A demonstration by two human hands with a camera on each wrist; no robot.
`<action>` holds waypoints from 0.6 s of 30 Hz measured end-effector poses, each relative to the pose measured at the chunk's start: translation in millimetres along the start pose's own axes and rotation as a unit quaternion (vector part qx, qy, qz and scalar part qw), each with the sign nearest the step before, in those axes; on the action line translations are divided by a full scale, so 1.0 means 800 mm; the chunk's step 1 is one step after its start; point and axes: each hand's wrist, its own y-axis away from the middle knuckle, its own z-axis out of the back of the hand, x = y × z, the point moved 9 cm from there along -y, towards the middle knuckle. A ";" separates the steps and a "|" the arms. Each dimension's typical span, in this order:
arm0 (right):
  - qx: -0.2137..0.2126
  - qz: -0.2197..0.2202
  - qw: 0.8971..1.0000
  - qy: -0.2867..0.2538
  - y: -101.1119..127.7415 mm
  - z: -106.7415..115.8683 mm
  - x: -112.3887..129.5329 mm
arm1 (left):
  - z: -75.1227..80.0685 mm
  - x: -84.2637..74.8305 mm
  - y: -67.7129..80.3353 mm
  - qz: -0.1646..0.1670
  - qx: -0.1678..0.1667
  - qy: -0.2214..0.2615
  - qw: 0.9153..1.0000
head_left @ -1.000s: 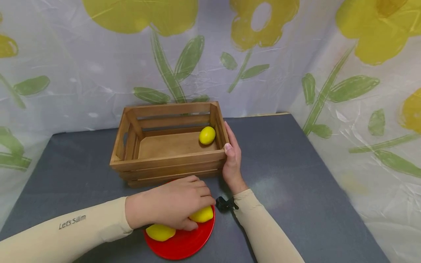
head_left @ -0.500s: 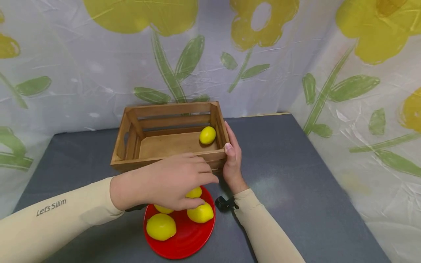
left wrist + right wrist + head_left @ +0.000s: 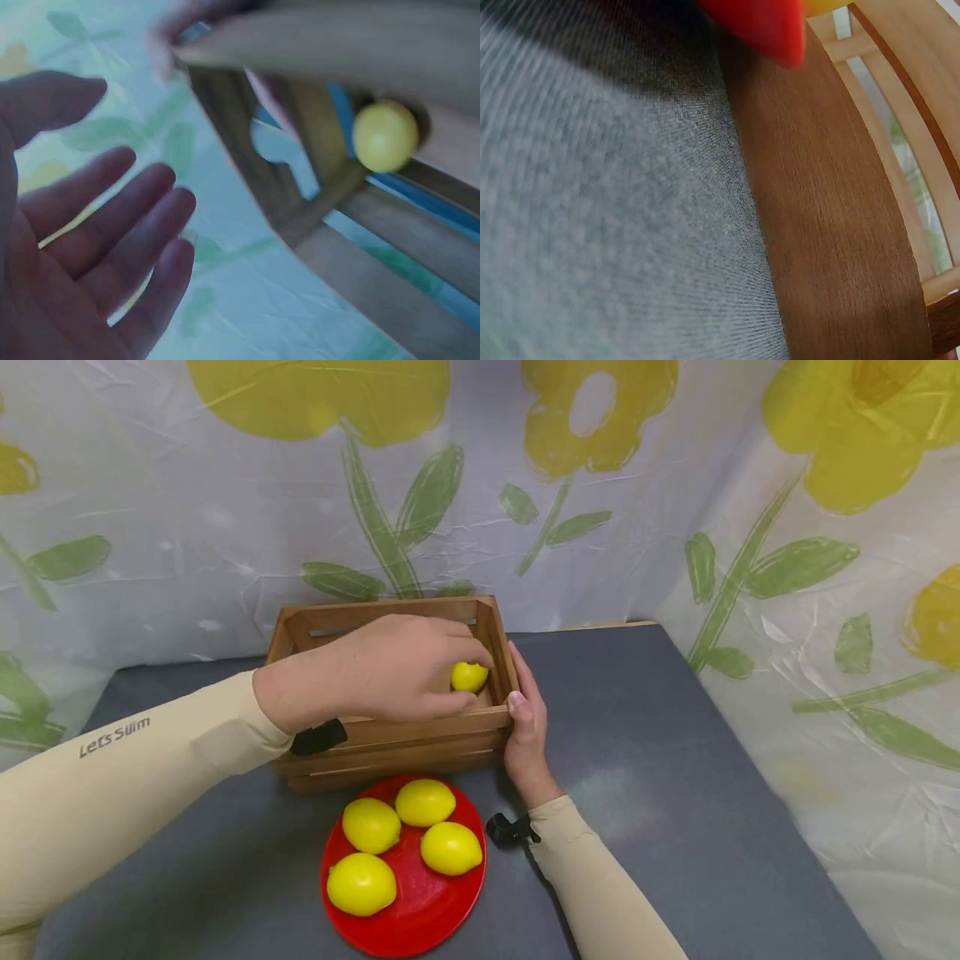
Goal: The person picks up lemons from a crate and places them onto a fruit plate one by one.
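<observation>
A slatted wooden crate stands on the table. My left hand is over its opening, and in the left wrist view that hand's fingers are spread and loosely bent, holding nothing. One yellow lemon lies inside at the crate's right end, just beyond the left fingertips; the left wrist view also shows this lemon. My right hand grips the crate's right end, thumb at the front corner and fingers along the outer side. Several lemons rest on a red plate in front of the crate.
The dark grey table extends to both sides of the crate. Behind it and along the right hangs a sheet printed with yellow flowers. A black wrist strap piece sits on the right wrist, close to the plate.
My left hand has risen from the lemons on the plate and moved forward over the crate, uncovering the plate. My right hand has stayed on the crate's right end.
</observation>
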 end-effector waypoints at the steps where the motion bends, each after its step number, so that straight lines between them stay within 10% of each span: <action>1: -0.002 -0.001 1.000 0.003 0.001 0.001 0.000 | -0.001 0.010 -0.005 0.016 -0.001 -0.002 1.000; 9: -0.010 -0.003 1.000 0.013 0.003 0.005 0.000 | -0.034 0.084 -0.037 0.112 0.041 0.005 0.993; 18: -0.005 0.000 1.000 0.013 0.000 0.000 -0.001 | -0.081 0.131 -0.065 0.137 0.089 0.002 0.987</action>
